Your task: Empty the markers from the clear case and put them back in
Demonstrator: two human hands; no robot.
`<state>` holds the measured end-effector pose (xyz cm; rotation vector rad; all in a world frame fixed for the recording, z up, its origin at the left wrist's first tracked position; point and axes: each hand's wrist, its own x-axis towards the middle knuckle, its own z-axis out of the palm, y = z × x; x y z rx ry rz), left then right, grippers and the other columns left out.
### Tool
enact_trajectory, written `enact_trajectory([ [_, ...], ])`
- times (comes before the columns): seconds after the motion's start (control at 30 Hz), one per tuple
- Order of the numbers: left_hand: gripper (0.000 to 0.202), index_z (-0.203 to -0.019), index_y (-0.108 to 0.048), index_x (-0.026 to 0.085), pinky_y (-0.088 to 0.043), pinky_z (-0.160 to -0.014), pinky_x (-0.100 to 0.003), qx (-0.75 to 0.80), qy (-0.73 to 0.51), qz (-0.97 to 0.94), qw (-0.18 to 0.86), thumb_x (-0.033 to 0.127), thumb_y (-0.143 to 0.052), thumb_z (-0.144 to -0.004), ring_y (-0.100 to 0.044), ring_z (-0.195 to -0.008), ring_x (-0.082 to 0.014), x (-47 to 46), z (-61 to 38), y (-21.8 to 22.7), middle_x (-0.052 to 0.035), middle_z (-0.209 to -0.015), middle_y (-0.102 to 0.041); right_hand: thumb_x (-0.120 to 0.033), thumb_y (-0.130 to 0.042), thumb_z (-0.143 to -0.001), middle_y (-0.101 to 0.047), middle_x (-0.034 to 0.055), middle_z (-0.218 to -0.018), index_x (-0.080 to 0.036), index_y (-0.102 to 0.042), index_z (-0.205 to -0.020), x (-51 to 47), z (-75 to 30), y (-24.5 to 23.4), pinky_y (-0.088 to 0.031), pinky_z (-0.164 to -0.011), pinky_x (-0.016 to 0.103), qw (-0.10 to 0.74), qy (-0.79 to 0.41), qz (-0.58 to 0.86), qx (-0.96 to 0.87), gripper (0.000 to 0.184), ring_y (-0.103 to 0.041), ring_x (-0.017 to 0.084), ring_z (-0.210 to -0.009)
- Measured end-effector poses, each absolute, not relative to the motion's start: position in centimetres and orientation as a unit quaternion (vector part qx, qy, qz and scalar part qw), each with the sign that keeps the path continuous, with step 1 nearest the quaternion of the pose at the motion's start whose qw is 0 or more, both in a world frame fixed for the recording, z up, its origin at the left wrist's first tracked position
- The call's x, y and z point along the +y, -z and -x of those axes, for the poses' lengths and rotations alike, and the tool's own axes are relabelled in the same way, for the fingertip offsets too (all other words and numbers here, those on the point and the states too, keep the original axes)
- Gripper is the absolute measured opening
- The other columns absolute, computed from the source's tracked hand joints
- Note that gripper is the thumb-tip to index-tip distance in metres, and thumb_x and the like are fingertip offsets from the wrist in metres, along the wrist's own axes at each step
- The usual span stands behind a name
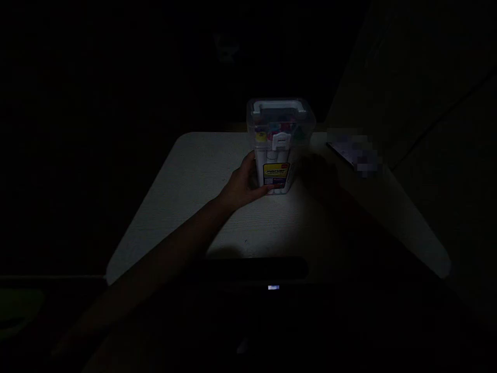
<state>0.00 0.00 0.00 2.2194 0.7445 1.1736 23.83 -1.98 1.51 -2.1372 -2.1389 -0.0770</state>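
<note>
We are holding a clear lidded container [269,158] of markers upright over the far middle of the worktop [194,197]; whether its base is touching the surface, we cannot tell. Our left grip [243,185] is clasping its lower left side, partly closed, thumb lying across the bottom of the label [275,175]. Our right grip [318,173] is sitting in deep shadow near the other side, its opening and hold impossible to tell. A flat, blurred object [351,154] is lying farther right.
</note>
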Motion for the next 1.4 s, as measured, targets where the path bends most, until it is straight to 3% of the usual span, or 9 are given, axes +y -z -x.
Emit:
enact_trajectory([
  [0.1,0.091,-0.144,-0.029,0.021,-0.054,-0.096,-0.042,0.277,-0.433,-0.826,0.232,0.058,-0.072,-0.073,-0.064,-0.114,-0.0283,-0.1,0.0,-0.4,-0.0151,-0.131,-0.061,-0.033,-0.025,-0.097,-0.046,0.0166,-0.149,-0.016,-0.045,-0.143,-1.8,-24.1,-1.6,-0.033,-0.109,0.063,0.094,-0.006,0.706,-0.701,0.053,-0.043,0.033,-0.136],
  [0.23,0.09,-0.146,-0.029,0.021,-0.052,-0.1,-0.042,0.292,-0.436,-0.827,0.2,0.061,-0.068,-0.075,-0.06,-0.121,-0.0296,-0.2,0.1,-0.9,-0.0144,-0.136,-0.058,-0.029,-0.028,-0.097,-0.04,0.0151,-0.154,-0.007,-0.037,-0.148,-1.8,-24.1,-2.6,-0.031,-0.117,0.041,0.248,-0.045,0.694,-0.674,0.056,-0.04,0.022,-0.141],
  [0.4,0.097,-0.151,-0.022,0.019,-0.048,-0.105,-0.043,0.328,-0.42,-0.831,0.163,0.065,-0.063,-0.077,-0.047,-0.135,-0.0338,-0.1,0.4,-1.0,-0.0165,-0.15,-0.044,-0.03,-0.006,-0.099,-0.038,0.0184,-0.154,0.002,-0.03,-0.147,-3.7,-23.6,-5.8,-0.034,-0.114,0.025,0.396,0.046,0.639,-0.658,0.063,-0.039,0.012,-0.141],
  [0.57,0.099,-0.153,-0.021,0.021,-0.048,-0.106,-0.044,0.33,-0.416,-0.832,0.16,0.064,-0.064,-0.076,-0.045,-0.136,-0.0335,0.1,0.8,-0.8,-0.0159,-0.151,-0.042,-0.027,0.005,-0.095,-0.022,0.0108,-0.162,0.0,-0.024,-0.152,-6.8,-22.8,-9.3,-0.026,-0.12,0.038,0.296,0.152,0.6,-0.728,0.07,-0.012,0.017,-0.153],
  [0.73,0.101,-0.155,-0.018,0.023,-0.049,-0.106,-0.046,0.333,-0.418,-0.828,0.168,0.062,-0.066,-0.075,-0.043,-0.137,-0.0335,0.2,0.8,-0.8,-0.0139,-0.153,-0.041,-0.027,-0.002,-0.096,-0.021,-0.0001,-0.163,-0.014,-0.033,-0.153,-8.3,-20.8,-11.0,-0.027,-0.121,0.039,0.175,0.194,0.6,-0.756,0.067,-0.01,0.014,-0.153],
  [0.93,0.102,-0.155,-0.018,0.024,-0.049,-0.106,-0.046,0.327,-0.418,-0.828,0.184,0.063,-0.065,-0.075,-0.043,-0.138,-0.0339,0.4,0.8,-0.7,-0.013,-0.154,-0.04,-0.032,-0.012,-0.097,-0.031,-0.0028,-0.159,-0.03,-0.031,-0.154,-8.6,-19.8,-11.5,-0.029,-0.119,0.055,0.114,0.177,0.627,-0.75,0.06,-0.008,0.02,-0.153],
  [1.03,0.1,-0.155,-0.018,0.024,-0.048,-0.107,-0.045,0.314,-0.426,-0.827,0.189,0.061,-0.067,-0.075,-0.044,-0.137,-0.0336,0.5,0.9,-0.5,-0.0124,-0.153,-0.042,-0.035,-0.012,-0.098,-0.026,0.001,-0.161,-0.022,-0.041,-0.15,-8.2,-20.2,-10.7,-0.027,-0.122,0.045,0.179,0.193,0.589,-0.764,0.061,-0.013,0.017,-0.152],
  [1.23,0.098,-0.153,-0.026,0.026,-0.048,-0.106,-0.048,0.277,-0.45,-0.825,0.202,0.058,-0.072,-0.073,-0.049,-0.133,-0.0343,0.7,1.1,-0.2,-0.0116,-0.149,-0.047,-0.033,-0.037,-0.095,-0.053,0.009,-0.139,-0.026,-0.054,-0.134,-5.8,-21.3,-7.6,-0.042,-0.112,0.052,0.457,0.252,0.38,-0.764,0.044,-0.045,0.027,-0.136],
  [1.4,0.1,-0.153,-0.028,0.022,-0.049,-0.105,-0.047,0.272,-0.445,-0.829,0.2,0.059,-0.073,-0.072,-0.05,-0.132,-0.0356,0.6,1.3,-0.3,-0.014,-0.148,-0.047,-0.024,-0.048,-0.093,-0.058,0.0084,-0.131,-0.032,-0.058,-0.125,-5.1,-21.4,-7.4,-0.045,-0.108,0.051,0.531,0.204,0.339,-0.749,0.035,-0.053,0.028,-0.128],
])
